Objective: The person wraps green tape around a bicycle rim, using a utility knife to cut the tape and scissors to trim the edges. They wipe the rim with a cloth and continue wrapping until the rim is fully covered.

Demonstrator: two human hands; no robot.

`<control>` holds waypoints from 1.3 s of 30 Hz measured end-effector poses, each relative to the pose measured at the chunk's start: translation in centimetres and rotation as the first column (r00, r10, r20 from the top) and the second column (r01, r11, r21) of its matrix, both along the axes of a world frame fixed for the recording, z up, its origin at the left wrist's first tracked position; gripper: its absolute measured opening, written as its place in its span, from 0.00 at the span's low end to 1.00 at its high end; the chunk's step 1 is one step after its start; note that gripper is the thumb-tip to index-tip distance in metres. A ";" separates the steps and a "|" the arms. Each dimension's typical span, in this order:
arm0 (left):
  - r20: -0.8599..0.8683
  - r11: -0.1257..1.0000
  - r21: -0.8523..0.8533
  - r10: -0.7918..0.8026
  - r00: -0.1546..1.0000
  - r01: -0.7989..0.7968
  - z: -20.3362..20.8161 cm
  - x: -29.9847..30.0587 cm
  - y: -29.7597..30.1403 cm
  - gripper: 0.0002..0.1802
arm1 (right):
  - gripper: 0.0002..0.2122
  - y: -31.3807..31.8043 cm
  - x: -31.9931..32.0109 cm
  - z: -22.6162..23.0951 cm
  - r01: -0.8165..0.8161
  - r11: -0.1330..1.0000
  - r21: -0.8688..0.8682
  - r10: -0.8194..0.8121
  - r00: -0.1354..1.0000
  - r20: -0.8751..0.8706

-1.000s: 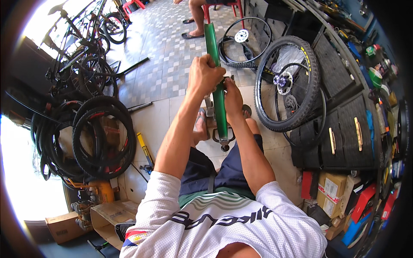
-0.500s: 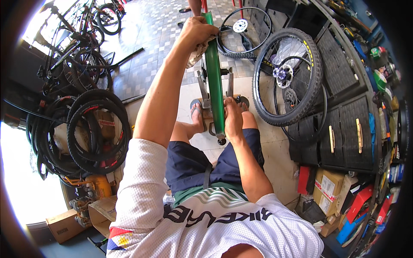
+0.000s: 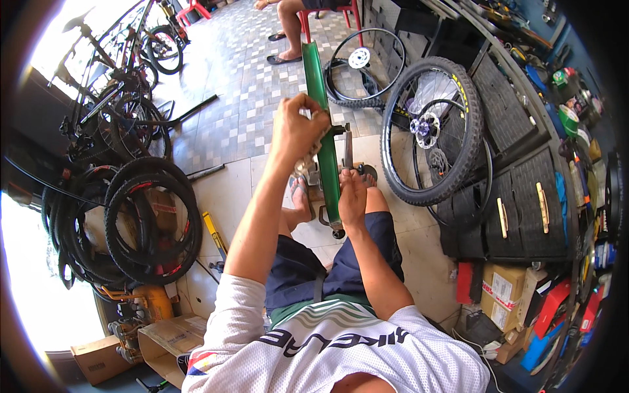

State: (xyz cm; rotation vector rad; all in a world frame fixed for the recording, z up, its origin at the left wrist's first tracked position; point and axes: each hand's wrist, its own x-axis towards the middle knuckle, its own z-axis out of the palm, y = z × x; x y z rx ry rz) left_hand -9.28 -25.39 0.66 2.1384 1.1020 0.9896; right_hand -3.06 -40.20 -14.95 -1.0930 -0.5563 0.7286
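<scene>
Left hand (image 3: 296, 128) shifted nearer, closed around half-hidden wad (image 3: 306, 163), right hand (image 3: 352, 198) pinching green rim (image 3: 328, 160)

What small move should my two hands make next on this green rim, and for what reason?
I would perhaps steady the green rim with the right hand and bring the crumpled wad into its channel with the left hand. The wad shows below the left hand, at the rim's left side, while the right hand is at its near part.
</scene>
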 end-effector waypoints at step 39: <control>-0.071 0.990 0.097 -0.095 0.993 0.102 2.4 1.8 3.5 0.18 | 0.22 9.9 4.2 6.2 -0.219 0.954 0.206 0.226 0.974 -0.014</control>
